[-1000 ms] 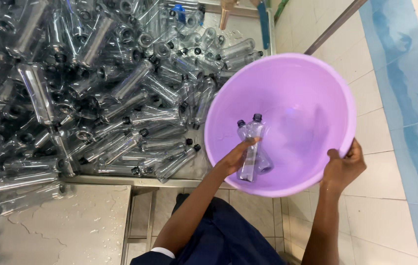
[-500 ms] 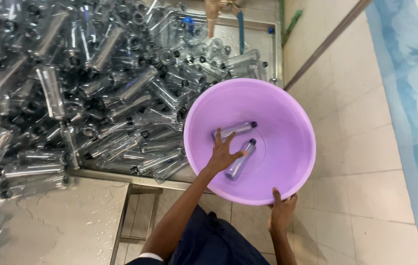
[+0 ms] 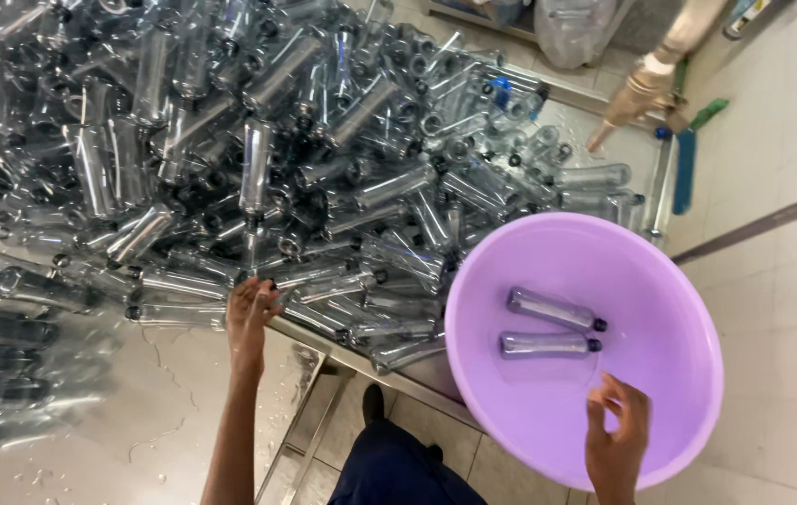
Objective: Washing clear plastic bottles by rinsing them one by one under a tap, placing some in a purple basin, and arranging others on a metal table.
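A round purple basin (image 3: 688, 374) sits at the right, partly over the steel table's edge. Two clear plastic bottles with black caps (image 3: 553, 310) (image 3: 548, 344) lie side by side inside it. My right hand (image 3: 615, 440) grips the basin's near rim, fingers curled over it. My left hand (image 3: 251, 313) reaches to the near edge of a large heap of clear black-capped bottles (image 3: 258, 159) on the table, fingers apart, touching the bottles there and holding nothing.
The wet steel table (image 3: 118, 421) carries the heap and has a bare patch near me. A clear plastic bag (image 3: 572, 28) and a green-handled tool (image 3: 688, 159) stand at the back right. Pale floor tiles (image 3: 782, 271) lie to the right.
My left hand let go of the two bottles in the basin and moved left to the heap. My right hand stays on the basin's rim. The view shifted left.
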